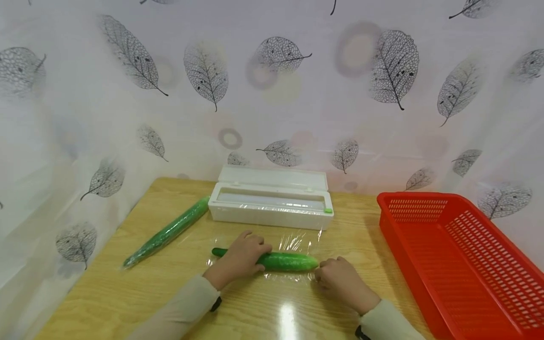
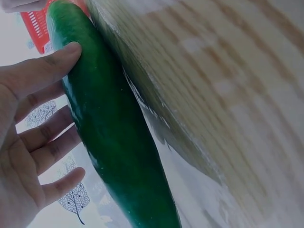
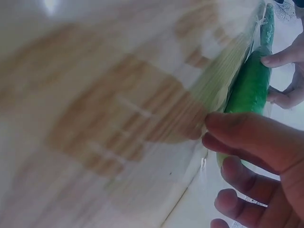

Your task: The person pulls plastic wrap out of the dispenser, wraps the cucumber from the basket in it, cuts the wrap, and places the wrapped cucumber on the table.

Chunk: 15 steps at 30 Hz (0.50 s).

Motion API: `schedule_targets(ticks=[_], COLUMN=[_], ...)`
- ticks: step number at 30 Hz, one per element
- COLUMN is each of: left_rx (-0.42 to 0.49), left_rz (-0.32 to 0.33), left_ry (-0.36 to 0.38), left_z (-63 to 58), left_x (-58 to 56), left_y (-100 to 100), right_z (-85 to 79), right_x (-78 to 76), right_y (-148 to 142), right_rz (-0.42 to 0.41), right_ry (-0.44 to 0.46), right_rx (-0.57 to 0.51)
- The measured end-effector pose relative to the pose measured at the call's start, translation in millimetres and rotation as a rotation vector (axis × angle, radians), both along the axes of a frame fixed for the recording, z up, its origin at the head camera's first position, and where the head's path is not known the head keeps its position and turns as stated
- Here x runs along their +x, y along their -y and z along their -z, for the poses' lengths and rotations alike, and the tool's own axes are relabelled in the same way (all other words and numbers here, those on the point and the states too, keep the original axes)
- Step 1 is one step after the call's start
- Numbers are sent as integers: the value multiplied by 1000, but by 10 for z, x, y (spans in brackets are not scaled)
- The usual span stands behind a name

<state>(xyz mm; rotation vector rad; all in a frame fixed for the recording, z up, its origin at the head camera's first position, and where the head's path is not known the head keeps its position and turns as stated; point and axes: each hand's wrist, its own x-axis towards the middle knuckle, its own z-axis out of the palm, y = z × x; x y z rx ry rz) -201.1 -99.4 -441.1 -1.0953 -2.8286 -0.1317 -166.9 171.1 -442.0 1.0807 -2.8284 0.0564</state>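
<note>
A green cucumber [image 1: 289,261] lies crosswise on a sheet of clear cling film [image 1: 293,243] on the table. My left hand [image 1: 244,257] holds it around the middle, thumb on the near side. In the left wrist view, the cucumber [image 2: 109,123] fills the centre beside the spread fingers [image 2: 50,149]. At its paler right end, my right hand [image 1: 342,285] has thumb and forefinger brought together at the film's edge. The right wrist view shows that thumb [image 3: 251,135] overlapping the cucumber's end. Behind, a white film dispenser box [image 1: 272,215] stands with its lid up.
A second cucumber [image 1: 170,231], wrapped in film, lies slanted at the left of the wooden table [image 1: 114,293]. On the right stands a red plastic basket [image 1: 408,264] with slotted sides. A leaf-patterned curtain [image 1: 314,118] hangs behind. The dispenser carries a green slider [image 1: 327,210].
</note>
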Motion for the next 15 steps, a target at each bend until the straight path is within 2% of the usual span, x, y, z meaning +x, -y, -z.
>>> schedule_targets(ticks=[7,15], left_rx=[-3,-12], left_rz=[-7,-16], left_ry=[23,-6], left_z=[-1,-1], left_x=[6,2], left_y=[10,-10], right_z=[18,-9], right_x=[-12,-20], right_y=[38,13], right_rz=[-14,-3], right_ry=[-15,-5], right_rx=[4,-29])
